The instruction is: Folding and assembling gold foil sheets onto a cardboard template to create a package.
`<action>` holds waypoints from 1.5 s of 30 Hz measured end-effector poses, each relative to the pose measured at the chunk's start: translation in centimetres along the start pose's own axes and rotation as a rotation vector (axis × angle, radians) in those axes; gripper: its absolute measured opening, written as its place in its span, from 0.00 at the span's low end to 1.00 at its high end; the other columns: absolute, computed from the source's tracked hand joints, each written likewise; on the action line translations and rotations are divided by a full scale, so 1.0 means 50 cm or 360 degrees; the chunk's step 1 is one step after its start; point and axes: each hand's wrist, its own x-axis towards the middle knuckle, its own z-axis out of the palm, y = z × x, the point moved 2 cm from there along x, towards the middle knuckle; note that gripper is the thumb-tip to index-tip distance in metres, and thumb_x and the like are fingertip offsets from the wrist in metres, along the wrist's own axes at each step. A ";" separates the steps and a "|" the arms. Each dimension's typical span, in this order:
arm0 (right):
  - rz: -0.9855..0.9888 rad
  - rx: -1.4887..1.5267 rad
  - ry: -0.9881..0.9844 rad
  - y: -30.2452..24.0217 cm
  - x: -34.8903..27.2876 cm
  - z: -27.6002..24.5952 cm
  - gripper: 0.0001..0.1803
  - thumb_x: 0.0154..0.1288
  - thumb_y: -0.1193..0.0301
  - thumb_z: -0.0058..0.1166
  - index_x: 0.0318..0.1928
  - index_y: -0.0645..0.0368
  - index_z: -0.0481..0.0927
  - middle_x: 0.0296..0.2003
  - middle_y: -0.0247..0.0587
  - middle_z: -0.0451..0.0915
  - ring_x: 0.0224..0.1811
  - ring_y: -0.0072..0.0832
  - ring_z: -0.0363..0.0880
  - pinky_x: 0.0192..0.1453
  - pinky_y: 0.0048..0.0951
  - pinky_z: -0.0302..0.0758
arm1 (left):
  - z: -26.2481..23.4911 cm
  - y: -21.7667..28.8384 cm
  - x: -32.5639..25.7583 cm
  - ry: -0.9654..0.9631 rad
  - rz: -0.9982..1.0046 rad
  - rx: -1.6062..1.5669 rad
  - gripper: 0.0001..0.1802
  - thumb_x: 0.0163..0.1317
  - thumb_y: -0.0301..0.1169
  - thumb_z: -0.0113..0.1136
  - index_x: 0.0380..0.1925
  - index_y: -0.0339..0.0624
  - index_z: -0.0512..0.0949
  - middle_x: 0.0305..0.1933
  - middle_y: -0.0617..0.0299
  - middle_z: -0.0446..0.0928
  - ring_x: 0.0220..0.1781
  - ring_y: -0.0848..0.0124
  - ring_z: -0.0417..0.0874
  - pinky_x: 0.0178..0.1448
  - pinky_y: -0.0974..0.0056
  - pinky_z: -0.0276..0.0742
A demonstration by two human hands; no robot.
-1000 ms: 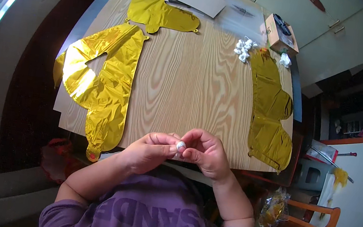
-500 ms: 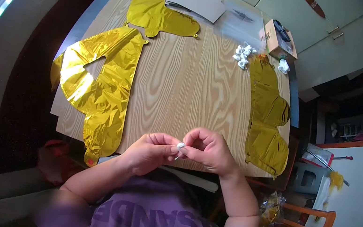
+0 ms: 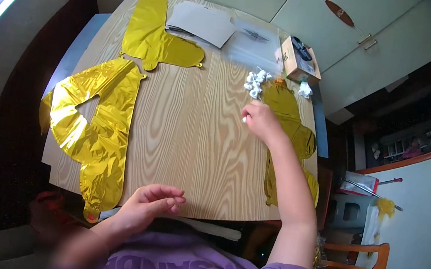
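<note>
The right hand point(image 3: 260, 122) is closed in a fingertip grip on a small white piece point(image 3: 244, 120). The piece is located at the left side of the hand, above the tabletop point(image 3: 186, 141); only its end is exposed, so its long axis and pointing direction cannot be determined. A cluster of white pieces point(image 3: 256, 83) lies just beyond the hand. The right forearm passes over a gold foil balloon point(image 3: 284, 101), whose long axis runs from the far side toward the near edge. The left hand point(image 3: 151, 203) is released, with fingers loosely curled, near the table's near edge. To its left, a gold foil balloon with a triangular opening point(image 3: 109, 146) extends lengthwise toward the person, its near end overhanging the edge.
</note>
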 end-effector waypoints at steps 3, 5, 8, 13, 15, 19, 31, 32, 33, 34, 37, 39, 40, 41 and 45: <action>-0.0081 -0.0240 0.0041 0.040 0.048 0.022 0.07 0.59 0.77 0.51 0.36 0.59 0.82 0.37 0.49 0.79 0.40 0.48 0.80 0.44 0.43 0.77 | 0.002 -0.003 -0.012 0.0062 -0.0032 0.0052 0.14 0.69 0.23 0.55 0.54 0.34 0.76 0.50 0.55 0.82 0.47 0.72 0.83 0.56 0.65 0.79; -0.0110 -0.0427 0.0098 0.044 0.071 0.029 0.08 0.60 0.77 0.49 0.37 0.57 0.82 0.40 0.49 0.80 0.40 0.50 0.80 0.45 0.44 0.78 | 0.003 -0.007 -0.019 0.0063 -0.0022 0.0052 0.14 0.69 0.23 0.55 0.53 0.33 0.76 0.49 0.56 0.82 0.47 0.72 0.83 0.56 0.65 0.79; -0.0091 -0.0256 0.0449 0.031 0.081 0.019 0.12 0.62 0.78 0.47 0.41 0.55 0.83 0.42 0.47 0.80 0.41 0.49 0.81 0.45 0.42 0.79 | 0.003 -0.012 -0.033 0.0050 -0.0036 0.0047 0.13 0.68 0.24 0.58 0.52 0.33 0.77 0.48 0.57 0.82 0.46 0.73 0.82 0.54 0.68 0.77; 0.0215 -0.0072 0.0507 -0.019 0.030 -0.028 0.12 0.62 0.77 0.49 0.43 0.56 0.83 0.42 0.45 0.81 0.43 0.45 0.81 0.47 0.42 0.78 | -0.023 -0.031 -0.062 0.0065 -0.0030 -0.0011 0.13 0.69 0.24 0.57 0.51 0.34 0.78 0.48 0.57 0.82 0.46 0.72 0.82 0.54 0.67 0.77; 0.0166 -0.0011 0.0463 -0.024 0.017 -0.018 0.11 0.62 0.77 0.50 0.43 0.57 0.83 0.42 0.44 0.81 0.43 0.44 0.81 0.48 0.41 0.78 | -0.030 -0.039 -0.064 0.0059 -0.0028 -0.0022 0.13 0.69 0.24 0.57 0.52 0.34 0.78 0.48 0.58 0.82 0.47 0.73 0.82 0.55 0.67 0.77; -0.0076 -0.0133 0.0494 -0.010 0.023 0.043 0.11 0.63 0.75 0.51 0.43 0.60 0.83 0.42 0.44 0.82 0.45 0.43 0.80 0.50 0.39 0.77 | -0.017 -0.041 -0.055 0.0011 -0.0066 0.0064 0.13 0.68 0.23 0.57 0.51 0.33 0.78 0.49 0.57 0.82 0.48 0.72 0.81 0.56 0.67 0.77; -0.0206 0.0592 -0.0172 -0.369 -0.273 -0.049 0.04 0.60 0.78 0.58 0.36 0.63 0.82 0.33 0.43 0.81 0.35 0.41 0.81 0.41 0.33 0.77 | -0.124 -0.062 -0.160 0.0109 -0.0330 0.1333 0.15 0.67 0.31 0.59 0.50 0.36 0.79 0.46 0.58 0.83 0.50 0.72 0.79 0.57 0.65 0.75; -0.0242 0.0950 -0.0408 -0.408 -0.328 -0.040 0.02 0.60 0.78 0.59 0.34 0.64 0.81 0.31 0.43 0.80 0.34 0.40 0.81 0.40 0.32 0.77 | -0.146 -0.071 -0.159 0.0226 -0.0286 0.1560 0.16 0.66 0.32 0.60 0.51 0.36 0.79 0.47 0.54 0.83 0.51 0.67 0.81 0.58 0.62 0.75; -0.0286 0.1142 -0.0579 -0.429 -0.364 0.003 0.02 0.59 0.78 0.60 0.33 0.63 0.82 0.31 0.43 0.80 0.34 0.39 0.81 0.40 0.32 0.77 | -0.201 -0.098 -0.159 0.0385 -0.0157 0.1843 0.18 0.64 0.33 0.61 0.52 0.37 0.79 0.48 0.50 0.82 0.52 0.60 0.81 0.60 0.60 0.74; -0.0346 0.1325 -0.0748 -0.442 -0.391 0.062 0.03 0.58 0.77 0.61 0.33 0.63 0.82 0.30 0.44 0.80 0.35 0.37 0.81 0.40 0.32 0.77 | -0.258 -0.133 -0.158 0.0549 -0.0015 0.2130 0.21 0.62 0.35 0.62 0.53 0.38 0.79 0.48 0.46 0.81 0.54 0.54 0.81 0.62 0.57 0.73; 0.0485 0.0901 -0.0878 -0.410 -0.446 0.258 0.14 0.63 0.65 0.59 0.41 0.63 0.84 0.38 0.49 0.84 0.43 0.43 0.83 0.48 0.35 0.78 | -0.330 -0.176 -0.136 0.0476 0.0110 0.2241 0.23 0.59 0.39 0.64 0.52 0.39 0.79 0.51 0.45 0.80 0.56 0.48 0.79 0.63 0.54 0.72; 0.0582 0.0796 -0.0934 -0.354 -0.455 0.380 0.21 0.65 0.59 0.58 0.51 0.61 0.81 0.46 0.51 0.83 0.51 0.41 0.82 0.55 0.35 0.76 | -0.327 -0.193 -0.126 0.0334 0.0087 0.2323 0.23 0.58 0.41 0.64 0.50 0.41 0.80 0.50 0.47 0.81 0.55 0.49 0.80 0.63 0.54 0.72; 0.0567 0.0839 -0.0921 -0.328 -0.468 0.439 0.22 0.65 0.58 0.58 0.52 0.61 0.81 0.47 0.50 0.83 0.52 0.40 0.81 0.56 0.35 0.75 | -0.319 -0.198 -0.117 0.0257 0.0081 0.2360 0.23 0.57 0.43 0.64 0.49 0.41 0.81 0.49 0.48 0.81 0.55 0.50 0.80 0.63 0.54 0.72; 0.0558 0.0886 -0.0900 -0.298 -0.485 0.502 0.23 0.66 0.56 0.58 0.52 0.60 0.81 0.48 0.49 0.83 0.53 0.38 0.81 0.57 0.34 0.74 | -0.302 -0.195 -0.100 0.0177 -0.0126 0.2505 0.20 0.58 0.44 0.63 0.44 0.44 0.84 0.48 0.49 0.82 0.54 0.50 0.80 0.61 0.53 0.73; 0.0444 0.0990 -0.1154 -0.341 -0.443 0.503 0.23 0.67 0.53 0.58 0.51 0.59 0.82 0.47 0.45 0.83 0.52 0.33 0.80 0.58 0.32 0.72 | -0.359 -0.244 -0.101 0.0310 0.0021 0.2172 0.15 0.61 0.41 0.62 0.40 0.43 0.85 0.42 0.49 0.83 0.48 0.53 0.83 0.54 0.55 0.76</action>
